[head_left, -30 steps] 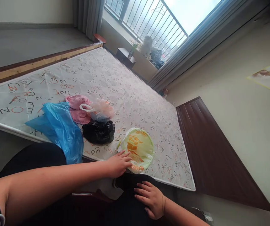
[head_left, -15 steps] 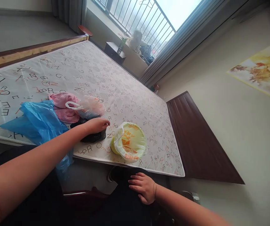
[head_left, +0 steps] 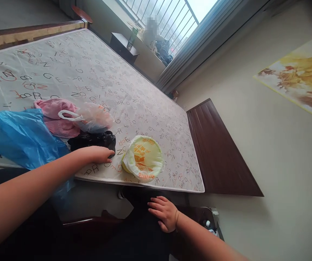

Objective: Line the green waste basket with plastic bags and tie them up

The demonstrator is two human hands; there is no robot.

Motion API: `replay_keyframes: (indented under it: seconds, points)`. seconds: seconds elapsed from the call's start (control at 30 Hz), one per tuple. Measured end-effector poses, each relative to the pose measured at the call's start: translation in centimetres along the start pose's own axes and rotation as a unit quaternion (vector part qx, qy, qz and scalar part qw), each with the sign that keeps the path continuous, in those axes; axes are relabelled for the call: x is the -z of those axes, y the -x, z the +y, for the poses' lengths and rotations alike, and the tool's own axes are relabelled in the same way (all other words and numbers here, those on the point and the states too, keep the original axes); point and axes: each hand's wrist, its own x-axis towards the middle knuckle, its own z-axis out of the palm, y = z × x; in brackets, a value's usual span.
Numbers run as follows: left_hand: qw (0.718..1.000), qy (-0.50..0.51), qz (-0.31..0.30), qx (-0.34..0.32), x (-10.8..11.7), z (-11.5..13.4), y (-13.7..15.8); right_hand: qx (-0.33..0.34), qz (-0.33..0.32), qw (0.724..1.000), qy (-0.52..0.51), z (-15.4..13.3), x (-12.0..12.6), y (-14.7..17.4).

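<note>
My left hand (head_left: 103,155) reaches over the mattress with its fingers closed on the near right edge of a black plastic bag (head_left: 90,139). Fingers slightly spread, my right hand (head_left: 163,214) lies open on my dark-clothed leg and holds nothing. Just right of my left hand stands a yellow-green bin (head_left: 150,154) lined with a clear bag bearing orange print. Behind the black bag sit a knotted whitish plastic bag (head_left: 96,117) and a pink towel (head_left: 59,107). A crumpled blue plastic bag (head_left: 22,130) spreads to the left, partly hanging over the mattress edge.
The letter-printed mattress (head_left: 134,105) fills the middle, with a dark brown headboard (head_left: 221,152) on the right. A small nightstand (head_left: 123,47) holding a green bottle (head_left: 132,38) stands beyond. Someone (head_left: 150,36) is by the window. Low at right is another dark cabinet (head_left: 199,214).
My left hand has shifted from the top of the black bag down to its near edge, and the bag's shape has changed. My view has turned slightly; my right hand stays on my leg.
</note>
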Motion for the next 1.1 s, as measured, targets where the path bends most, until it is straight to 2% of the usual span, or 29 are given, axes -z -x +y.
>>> replay_keyframes:
  seconds: [0.33,0.57,0.83,1.1]
  points:
    - [0.999,-0.003,-0.05,0.004,-0.3,0.8,-0.2,0.03,0.039,0.998,0.033,1.3,-2.2,-0.7]
    - [1.0,0.014,-0.027,0.007,-0.2,0.6,0.4,0.046,0.036,0.998,0.033,1.2,-1.3,-1.6]
    - [1.0,0.006,-0.016,0.021,-0.7,-0.9,-1.1,0.052,0.043,0.997,0.039,1.2,-0.8,-2.2]
    - [0.999,0.013,-0.006,0.034,-1.0,-0.8,-1.8,0.043,0.024,0.998,0.048,1.2,-0.9,-2.2]
